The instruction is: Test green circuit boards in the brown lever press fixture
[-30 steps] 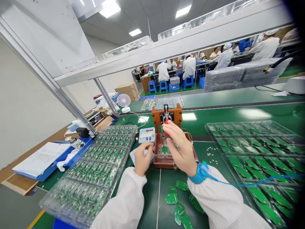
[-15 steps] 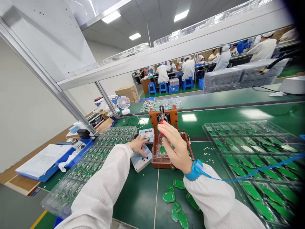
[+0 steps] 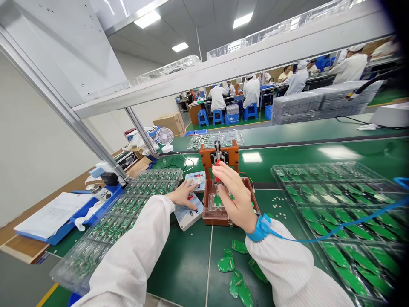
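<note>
The 2 hands stand apart above the green bench mat (image 3: 188, 264). The right hand (image 3: 234, 198) is closed around the red handle (image 3: 217, 167) of a toggle clamp (image 3: 217, 152) mounted on an orange-brown test fixture (image 3: 209, 217); a green circuit board (image 3: 217, 200) sits in the clear plastic nest (image 3: 209, 204) of that fixture, directly below the clamp. The left hand (image 3: 183, 195) lies open, its fingertips (image 3: 192, 204) on a white control box (image 3: 187, 218) with red buttons, just left of the fixture; a second small tester (image 3: 195, 181) with a red readout stands just beyond it. A blue wrist strap (image 3: 260, 228) circles the right wrist, its blue cord (image 3: 332, 225) running off to the right. Clear trays of green boards lie on both sides: the left tray (image 3: 60, 270) and the right tray (image 3: 275, 170); loose green boards (image 3: 226, 264) lie near on the mat; far off, workers in white gowns (image 3: 217, 98) sit on blue stools (image 3: 203, 118).
</note>
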